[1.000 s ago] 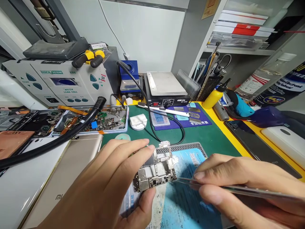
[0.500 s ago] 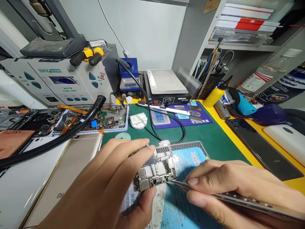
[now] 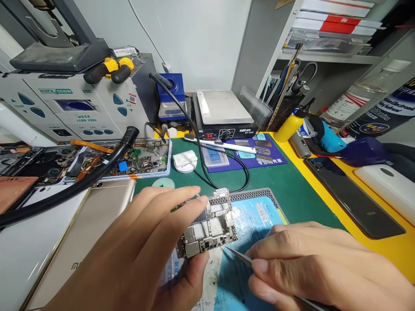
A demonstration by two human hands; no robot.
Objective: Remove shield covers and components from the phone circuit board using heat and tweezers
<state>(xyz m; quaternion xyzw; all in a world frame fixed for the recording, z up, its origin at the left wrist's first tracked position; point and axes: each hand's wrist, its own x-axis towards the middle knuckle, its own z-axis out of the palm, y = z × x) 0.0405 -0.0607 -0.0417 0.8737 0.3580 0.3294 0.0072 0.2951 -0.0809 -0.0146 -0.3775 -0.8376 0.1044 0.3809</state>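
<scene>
Between thumb and fingers, my left hand (image 3: pixel 145 250) grips a phone circuit board (image 3: pixel 209 233), tilted above the work mat. Silver shields and tiny chips cover the side of the board that faces me. My right hand (image 3: pixel 298 263) is closed around a pair of metal tweezers (image 3: pixel 240 255). Their tip points left, just below the board's lower edge, with a small gap apparent between them. My right hand hides most of the tweezers' length. Beneath both hands lies a blue pad (image 3: pixel 256 216) with a worn pale patch.
At the back left stands a hot-air station (image 3: pixel 81 103), its black hose (image 3: pixel 97 177) crossing the left side. A heating plate (image 3: pixel 223 112) sits behind the green mat (image 3: pixel 298 185). Phones (image 3: pixel 103 216) lie at left, another dark phone (image 3: pixel 353 198) at right. A yellow bottle (image 3: pixel 292 123) stands back right.
The tweezers' tip has drawn away from the board's lower edge, and my right hand has turned slightly. My left hand still grips the board. The whole view has shifted a little.
</scene>
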